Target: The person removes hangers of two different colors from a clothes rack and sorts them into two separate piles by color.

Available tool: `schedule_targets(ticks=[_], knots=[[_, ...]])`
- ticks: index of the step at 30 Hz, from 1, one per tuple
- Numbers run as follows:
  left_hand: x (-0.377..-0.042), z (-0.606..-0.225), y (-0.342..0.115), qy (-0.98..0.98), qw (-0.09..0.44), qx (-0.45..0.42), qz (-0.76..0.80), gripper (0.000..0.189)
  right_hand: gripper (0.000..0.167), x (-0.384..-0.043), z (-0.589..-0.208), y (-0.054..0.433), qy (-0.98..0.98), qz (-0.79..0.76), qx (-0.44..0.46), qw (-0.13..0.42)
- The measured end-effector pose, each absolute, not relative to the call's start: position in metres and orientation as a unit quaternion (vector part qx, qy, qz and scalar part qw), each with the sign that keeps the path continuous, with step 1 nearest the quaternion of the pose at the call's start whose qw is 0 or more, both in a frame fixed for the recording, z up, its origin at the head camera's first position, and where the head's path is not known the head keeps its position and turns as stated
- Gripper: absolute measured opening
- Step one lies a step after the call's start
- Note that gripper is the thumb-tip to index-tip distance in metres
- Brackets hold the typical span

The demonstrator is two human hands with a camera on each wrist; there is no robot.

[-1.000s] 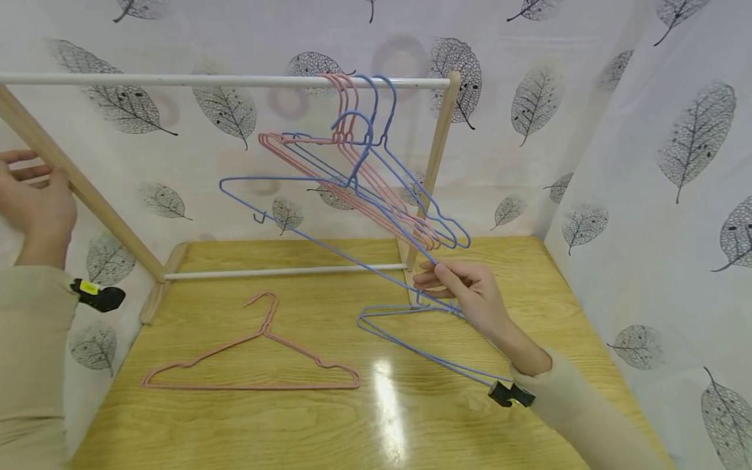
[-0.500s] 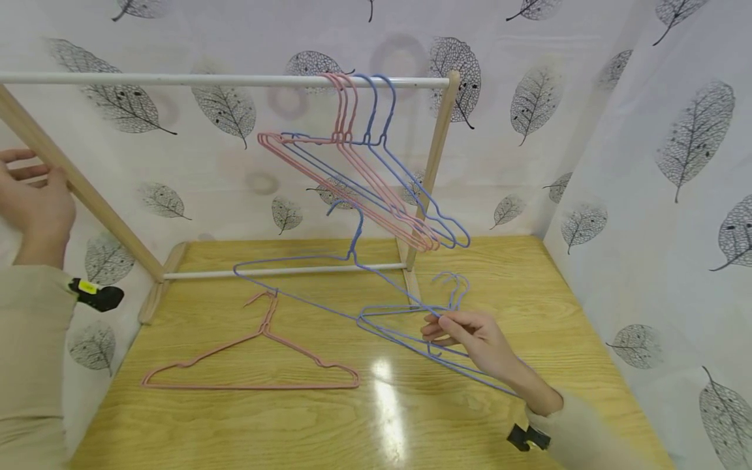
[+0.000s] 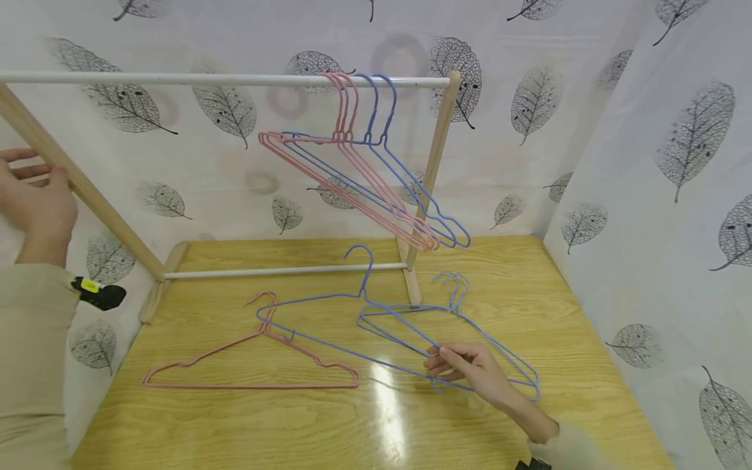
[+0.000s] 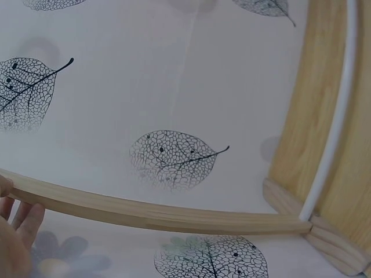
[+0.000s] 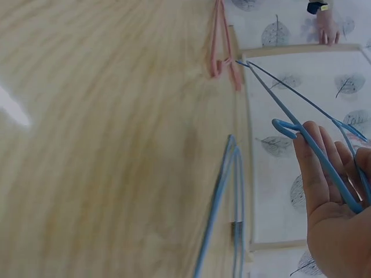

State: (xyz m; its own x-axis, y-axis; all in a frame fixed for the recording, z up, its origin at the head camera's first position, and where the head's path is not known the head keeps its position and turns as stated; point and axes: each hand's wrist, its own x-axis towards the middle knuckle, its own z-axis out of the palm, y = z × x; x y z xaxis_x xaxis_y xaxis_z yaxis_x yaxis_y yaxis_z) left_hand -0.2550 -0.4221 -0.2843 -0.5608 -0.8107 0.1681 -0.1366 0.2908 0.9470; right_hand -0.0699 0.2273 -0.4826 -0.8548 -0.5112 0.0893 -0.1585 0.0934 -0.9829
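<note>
My right hand [image 3: 482, 375] pinches one shoulder of a blue clothes hanger [image 3: 363, 292] between thumb and fingers. Hook upward, that hanger slants over the table and overlaps the pink hanger [image 3: 264, 329] lying at left and two blue hangers [image 3: 455, 308] at right. In the right wrist view, its wire [image 5: 324, 162] crosses in front of my palm [image 5: 336, 237]. Far left, my left hand [image 3: 44, 202] holds the rack's wooden post [image 3: 100, 196]; the left wrist view has the thumb on one side of the post [image 4: 156, 214] and fingers on the other.
A white rail [image 3: 176, 79] tops the clothes rack, with pink hangers [image 3: 343, 136] and blue hangers [image 3: 376, 138] grouped near its right post [image 3: 440, 137]. A lower white bar [image 3: 282, 271] runs near the wooden table [image 3: 294, 431]. Leaf-patterned cloth [image 3: 623, 150] surrounds it.
My right hand has brought the blue hanger down from in front of the hung ones to low over the table, shifting it slightly right. The left hand stays on the post.
</note>
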Motion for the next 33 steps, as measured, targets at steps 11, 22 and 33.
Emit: schedule_targets(ticks=[11, 22, 33], knots=[[-0.251, -0.284, -0.419, -0.724, 0.340, 0.332, -0.501, 0.040, 0.038, -0.060, -0.504, 0.270, 0.691, -0.680, -0.192, 0.152], [-0.252, -0.284, -0.421, -0.731, 0.346, 0.327, -0.489, 0.039, 0.048, -0.059, -0.507, 0.314, 0.574, -0.764, -0.189, 0.225], [-0.251, -0.280, -0.412, -0.744, 0.343, 0.333, -0.466, 0.040, 0.045, -0.066, -0.489, 0.346, 0.619, -0.734, -0.149, 0.237]])
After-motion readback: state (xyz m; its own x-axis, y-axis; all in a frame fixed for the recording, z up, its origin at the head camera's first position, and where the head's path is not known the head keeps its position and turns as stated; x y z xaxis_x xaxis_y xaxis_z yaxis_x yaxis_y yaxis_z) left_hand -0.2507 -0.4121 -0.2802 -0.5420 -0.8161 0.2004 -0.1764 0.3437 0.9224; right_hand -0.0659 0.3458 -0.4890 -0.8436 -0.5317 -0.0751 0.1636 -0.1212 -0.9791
